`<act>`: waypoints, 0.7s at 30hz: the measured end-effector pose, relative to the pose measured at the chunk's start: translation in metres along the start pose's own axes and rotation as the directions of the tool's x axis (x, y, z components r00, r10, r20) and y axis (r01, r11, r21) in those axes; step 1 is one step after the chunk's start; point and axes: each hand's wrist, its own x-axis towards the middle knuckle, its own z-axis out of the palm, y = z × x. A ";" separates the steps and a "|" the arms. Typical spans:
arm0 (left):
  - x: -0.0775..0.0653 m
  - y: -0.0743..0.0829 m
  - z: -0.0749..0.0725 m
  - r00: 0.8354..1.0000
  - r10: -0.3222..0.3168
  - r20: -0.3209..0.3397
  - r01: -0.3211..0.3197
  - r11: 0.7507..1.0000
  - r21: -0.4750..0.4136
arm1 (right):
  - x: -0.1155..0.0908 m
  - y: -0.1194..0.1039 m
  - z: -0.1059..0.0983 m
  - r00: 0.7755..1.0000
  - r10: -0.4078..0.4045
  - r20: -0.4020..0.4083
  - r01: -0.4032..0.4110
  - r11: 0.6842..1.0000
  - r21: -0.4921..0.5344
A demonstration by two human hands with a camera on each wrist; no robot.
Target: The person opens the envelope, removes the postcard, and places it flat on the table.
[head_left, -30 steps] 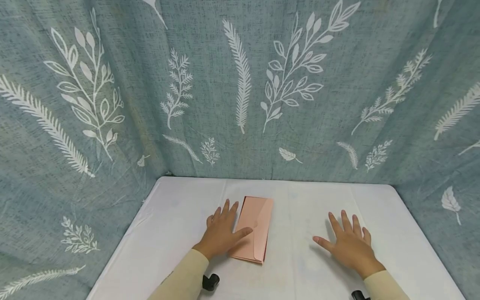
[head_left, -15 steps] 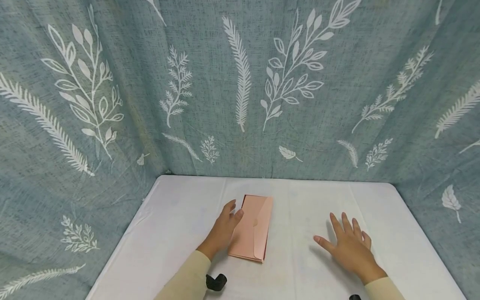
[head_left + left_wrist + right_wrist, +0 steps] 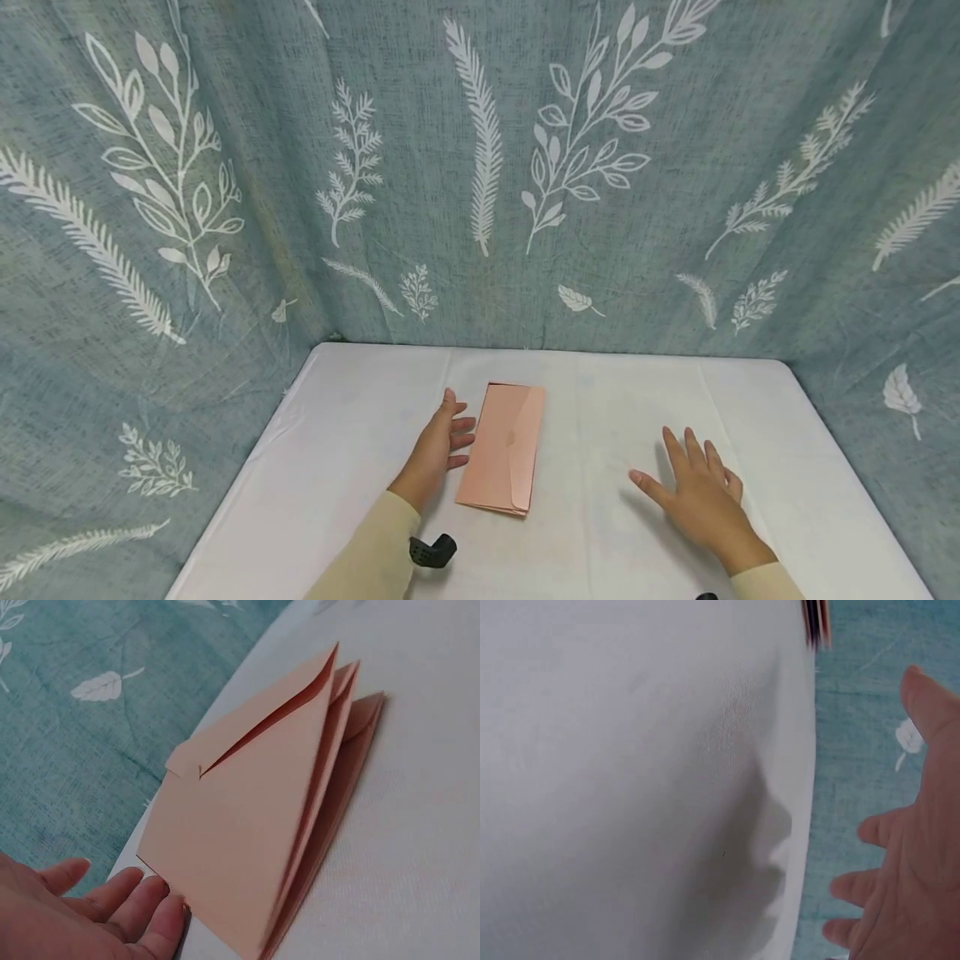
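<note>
Several pink envelopes (image 3: pixel 497 458) lie in a stack on a white table (image 3: pixel 585 533), their long sides running away from the person. On the top one, the flap runs along its right side. From the left wrist, the layers gape along one edge, and at least three can be made out. Just beside the envelopes, off their left edge, is the left hand (image 3: pixel 432 452), with its thumb up and palm turned toward them. Its fingers are slightly apart and loosely bent; whether the tips touch the paper cannot be told. Well to the right of the envelopes, the right hand (image 3: pixel 697 500) is held above the table, palm down, its fingers and thumb spread wide apart. Nearer the person than the envelopes are two pale sleeves, the left sleeve (image 3: pixel 371 546) and the right sleeve (image 3: pixel 767 583). Between the left sleeve and the envelopes' near end, a black piece (image 3: pixel 432 552) juts from the wrist. Behind the envelopes hangs a blue-green curtain (image 3: pixel 420 183) printed with white leaves.
</note>
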 end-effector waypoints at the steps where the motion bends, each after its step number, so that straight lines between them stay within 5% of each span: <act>1: 0.000 0.000 0.000 1.000 -0.009 0.001 0.009 1.000 -0.016 | -0.001 0.000 0.000 1.000 0.000 0.000 0.000 1.000 0.005; 21: -0.002 0.007 0.001 0.997 -0.075 0.026 0.077 0.993 -0.085 | -0.012 0.002 0.003 0.998 0.056 0.039 -0.059 0.995 0.080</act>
